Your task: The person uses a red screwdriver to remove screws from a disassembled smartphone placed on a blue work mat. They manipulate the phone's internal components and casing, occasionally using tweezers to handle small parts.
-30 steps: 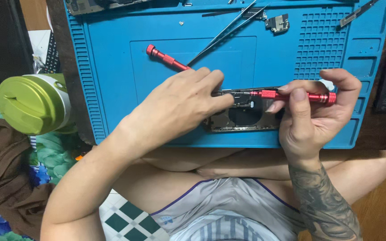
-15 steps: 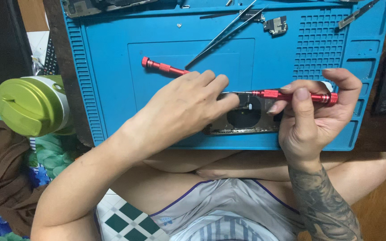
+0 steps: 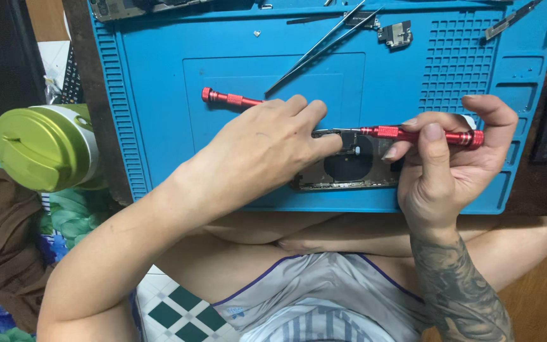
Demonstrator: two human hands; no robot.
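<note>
On the blue work mat (image 3: 159, 95), the opened phone chassis (image 3: 349, 168) lay under the left hand (image 3: 267, 149), whose flat, unclosed grip pressed its edge, while the right hand (image 3: 444, 164) held its grip closed around the red screwdriver (image 3: 422, 134), tip on the chassis.

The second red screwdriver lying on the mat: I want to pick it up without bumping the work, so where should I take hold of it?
Grip the spare red screwdriver by its knurled end cap, coming from the upper left. Only that part lies bare on the blue mat; the rest runs under the left hand, which rests on the opened phone.
</note>
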